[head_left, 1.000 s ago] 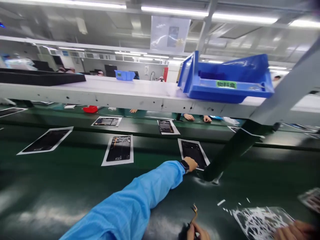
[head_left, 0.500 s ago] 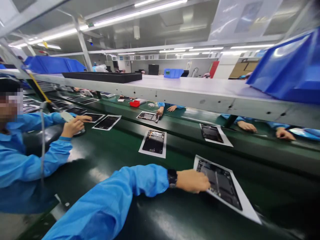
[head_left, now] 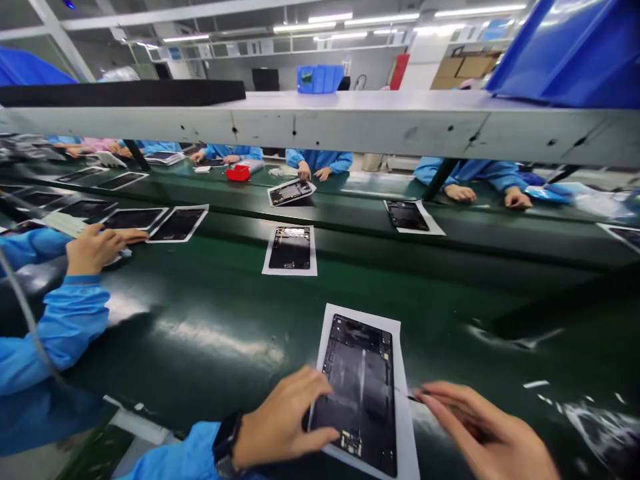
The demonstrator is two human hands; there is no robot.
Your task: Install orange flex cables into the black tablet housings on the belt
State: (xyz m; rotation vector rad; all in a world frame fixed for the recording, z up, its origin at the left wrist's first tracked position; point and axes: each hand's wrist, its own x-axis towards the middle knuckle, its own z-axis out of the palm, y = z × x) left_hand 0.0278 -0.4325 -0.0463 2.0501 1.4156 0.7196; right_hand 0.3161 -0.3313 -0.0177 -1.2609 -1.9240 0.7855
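Observation:
In front of me on the green bench lies an opened tablet body (head_left: 357,393), black inside with a pale stripe down its middle, on a white sheet (head_left: 406,427). My left hand (head_left: 285,420), a black watch (head_left: 227,440) at its wrist, rests at the tablet's left edge with thumb and fingers apart. Just off the right edge, the thumb and forefinger of my right hand (head_left: 487,427) pinch a small, thin dark piece (head_left: 414,399). Its kind is too small to make out, and the other fingers are partly hidden.
Another tablet body (head_left: 290,250) lies farther up the bench. At left, a co-worker's hand (head_left: 95,250) is beside more tablets. Co-workers sit opposite, beneath a raised shelf (head_left: 350,127) holding blue bins (head_left: 320,79). Plastic scraps (head_left: 607,433) lie at right.
The tablet on its sheet has come closer and turned more upright, lying in front of me. My left hand has loosened along its edge. My right hand has come into view. The view has swung right and down.

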